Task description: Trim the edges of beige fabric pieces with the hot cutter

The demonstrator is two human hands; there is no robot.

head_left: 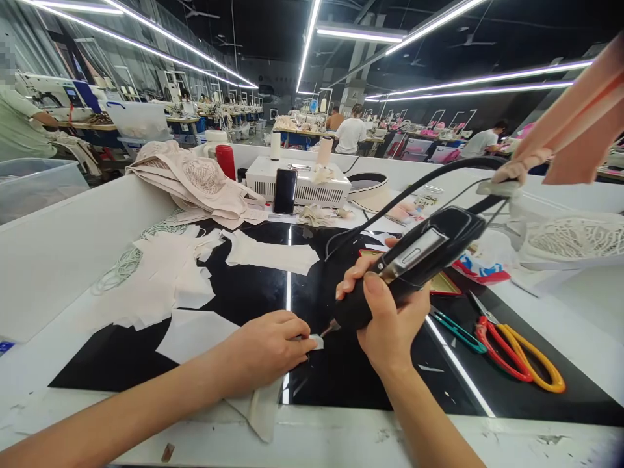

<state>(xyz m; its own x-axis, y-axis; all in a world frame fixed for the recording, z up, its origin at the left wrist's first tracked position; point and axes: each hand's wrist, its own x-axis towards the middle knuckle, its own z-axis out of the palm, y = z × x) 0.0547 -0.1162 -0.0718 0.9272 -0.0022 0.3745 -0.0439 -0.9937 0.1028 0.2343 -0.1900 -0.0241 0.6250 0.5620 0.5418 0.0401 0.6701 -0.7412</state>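
Strip lights run along the dark ceiling over rows of sewing stations, where several people sit at work, 1 of them in a white shirt. Nearer, a white desk with raised sides carries a glossy black panel.

Low over the panel, the left hand pinches a small pale fabric piece between thumb and fingers, its end poking out toward the right. Under the left wrist, a pale strip hangs over the panel's front edge; whether the 2 are joined, I cannot tell. The right hand is wrapped around a black corded tool, tilted so that its metal tip points down-left, right by the end of the fabric piece.

Left of the hands lie white cut pieces, with green cord beside them and a stack of beige lace cups behind. Farther back, a phone leans against a white box topped by 2 spools. To the right rest teal snips and scissors with 1 red and 1 orange handle.
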